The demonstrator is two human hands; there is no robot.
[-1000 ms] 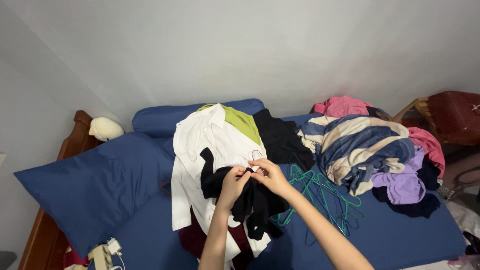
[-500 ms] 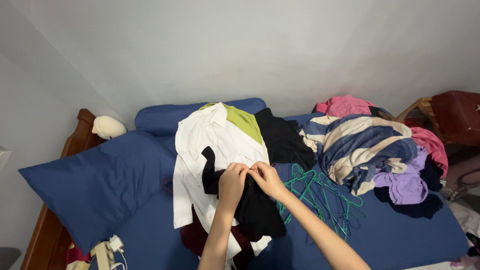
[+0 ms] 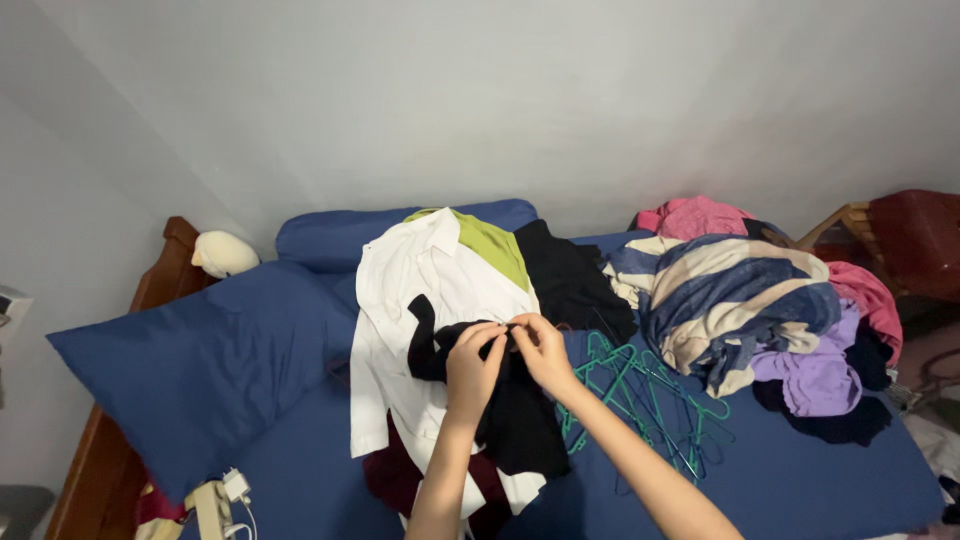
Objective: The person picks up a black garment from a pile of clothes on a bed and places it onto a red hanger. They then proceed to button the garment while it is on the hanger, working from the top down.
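Both hands are sitting slightly higher on the black garment (image 3: 515, 415) than half a second ago, fingers meeting at its top edge. Left of that garment, a blue pillow (image 3: 190, 370) is lying against the wooden bed frame (image 3: 150, 290). Beneath it a white shirt (image 3: 420, 290) is spreading out. The left hand (image 3: 472, 368) is pinching the black cloth, fingers curled closed; the right hand (image 3: 545, 352) is gripping it likewise. Just right of it, green hangers (image 3: 640, 390) are lying tangled, then a striped blanket (image 3: 730, 295).
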